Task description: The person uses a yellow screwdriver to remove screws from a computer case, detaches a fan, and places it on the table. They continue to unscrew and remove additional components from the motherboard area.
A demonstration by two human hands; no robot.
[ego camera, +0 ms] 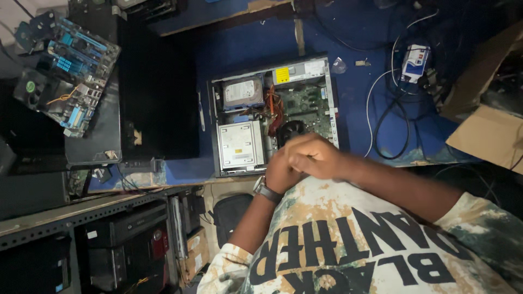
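An open desktop computer case (333, 109) lies flat on a blue table (245, 49). Inside it are a hard drive (242, 91), a silver optical drive (239, 144), a green motherboard (305, 103), orange cables (274, 106) and a black fan (289, 130). My hands meet over the case's near edge, close to the fan. My right hand (316, 157) is folded over my left hand (279, 173), which wears a wristwatch (264, 189). Nothing shows between the fingers.
A loose blue motherboard (76, 76) rests on a black tower case (158, 92) at the left. White and black cables (389, 125) and a small white box (414, 62) lie to the right, beside cardboard (490, 136). Shelves with devices (125, 234) stand below left.
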